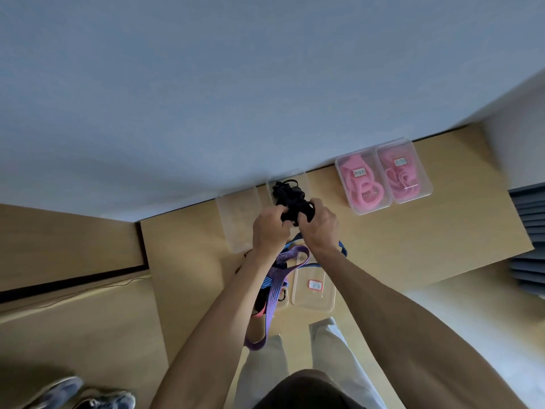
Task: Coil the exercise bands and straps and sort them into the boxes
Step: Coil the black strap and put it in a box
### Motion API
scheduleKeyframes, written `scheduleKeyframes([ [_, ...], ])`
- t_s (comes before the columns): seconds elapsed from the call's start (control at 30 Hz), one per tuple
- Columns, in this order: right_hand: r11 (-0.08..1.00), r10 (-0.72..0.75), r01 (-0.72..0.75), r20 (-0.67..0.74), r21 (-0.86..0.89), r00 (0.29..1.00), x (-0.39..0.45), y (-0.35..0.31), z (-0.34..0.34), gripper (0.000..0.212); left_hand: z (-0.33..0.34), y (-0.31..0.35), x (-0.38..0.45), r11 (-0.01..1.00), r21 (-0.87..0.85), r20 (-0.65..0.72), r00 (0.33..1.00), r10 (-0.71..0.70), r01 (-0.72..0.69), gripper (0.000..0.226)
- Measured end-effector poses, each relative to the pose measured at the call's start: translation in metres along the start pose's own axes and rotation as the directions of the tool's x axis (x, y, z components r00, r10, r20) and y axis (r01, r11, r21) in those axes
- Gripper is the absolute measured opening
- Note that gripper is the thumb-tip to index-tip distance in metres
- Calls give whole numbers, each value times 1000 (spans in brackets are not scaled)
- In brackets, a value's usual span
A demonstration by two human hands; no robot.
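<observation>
Nearest the front edge of the light wooden desk [383, 246] lies a clear plastic lid with a red-bordered label [314, 286]. Beside it a purple-and-blue striped flat strap [275, 286] trails over that edge. Above the desk's middle, the left hand [269, 230] and right hand [320, 224] curl their fingers round a tangled black cord bundle [290, 202]. Behind, along the wall edge, stand two clear empty boxes [240, 218]. Two clear boxes of pink bands [383, 175] sit toward the far right corner, with bare wood between them and the hands.
</observation>
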State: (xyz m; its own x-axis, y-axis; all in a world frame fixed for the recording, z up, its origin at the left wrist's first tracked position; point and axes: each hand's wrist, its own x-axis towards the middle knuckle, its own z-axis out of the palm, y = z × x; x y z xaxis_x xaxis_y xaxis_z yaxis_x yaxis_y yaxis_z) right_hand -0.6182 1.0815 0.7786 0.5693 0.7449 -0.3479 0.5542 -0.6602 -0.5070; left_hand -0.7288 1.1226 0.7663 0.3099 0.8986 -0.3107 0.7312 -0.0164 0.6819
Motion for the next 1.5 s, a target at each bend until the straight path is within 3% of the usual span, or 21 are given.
scheduleKeyframes([
  [0.1, 984, -56, 66, 66, -167, 996, 11, 0, -4, 27, 7, 0, 1, 992, 119, -2, 999, -46, 46, 19],
  [0.2, 939, -112, 136, 93, -315, 989, 16, 0, 0, 17, 12, -4, -1, 963, 261, 3, 998, 65, -63, 20],
  [0.3, 890, -158, 181, 89, -418, 983, 17, 4, 6, 10, 12, -4, -4, 962, 260, -12, 996, 85, -79, 20],
  [0.43, 886, -310, 297, 22, -356, 951, 17, 8, 9, 30, 10, -4, -3, 964, 237, -128, 980, 154, -121, 38],
  [0.5, 870, -383, 383, 66, -310, 922, 15, 11, 10, 28, 9, -4, 0, 956, 240, -94, 976, 197, -170, 37],
  [0.6, 871, -390, 396, 80, -292, 917, 15, 13, 15, 15, 12, -9, 7, 929, 300, -33, 971, 235, -215, 20],
  [0.77, 883, -368, 385, 113, -269, 923, 21, 10, 14, 22, 14, -10, 7, 920, 312, -76, 959, 272, -236, 26],
  [0.83, 949, -302, 295, -49, -108, 952, 15, 12, 8, 32, 11, -7, -5, 937, 271, -166, 948, 273, -222, 28],
  [0.93, 983, 33, 28, -323, 182, 946, 0, 25, -3, 35, 15, 4, -36, 932, 224, -192, 925, 329, -285, 26],
  [1.0, 916, 302, -185, -307, 356, 903, -8, 41, -9, 34, 25, 11, -63, 900, 179, -98, 904, 417, -396, 14],
  [1.07, 850, 465, -360, -227, 384, 856, -15, 60, -15, 34, 39, 17, -87, 875, 140, 78, 886, 457, -463, 5],
  [1.17, 753, 620, -585, -27, 300, 784, -24, 92, -17, 34, 63, 26, -110, 889, 256, 364, 890, 274, -379, 11],
  [1.2, 726, 647, -636, 53, 263, 761, -28, 101, -16, 29, 69, 27, -114, 875, 355, 392, 902, 180, -329, 10],
  [1.27, 715, 654, -678, 179, 172, 735, -37, 112, -15, 13, 80, 24, -120, 850, 492, 372, 928, -6, -191, 14],
  [1.33, 728, 645, -683, 270, 68, 715, -46, 114, -12, 21, 90, 25, -123, 837, 547, 355, 912, -207, -24, 29],
  [1.4, 741, 640, -671, 296, 4, 709, -53, 114, -11, 36, 101, 26, -126, 829, 548, 271, 914, -301, 111, 39],
  [1.5, 763, 619, -646, 285, 2, 732, -58, 118, -9, 31, 112, 32, -128, 816, 528, 149, 921, -361, 234, 45],
])
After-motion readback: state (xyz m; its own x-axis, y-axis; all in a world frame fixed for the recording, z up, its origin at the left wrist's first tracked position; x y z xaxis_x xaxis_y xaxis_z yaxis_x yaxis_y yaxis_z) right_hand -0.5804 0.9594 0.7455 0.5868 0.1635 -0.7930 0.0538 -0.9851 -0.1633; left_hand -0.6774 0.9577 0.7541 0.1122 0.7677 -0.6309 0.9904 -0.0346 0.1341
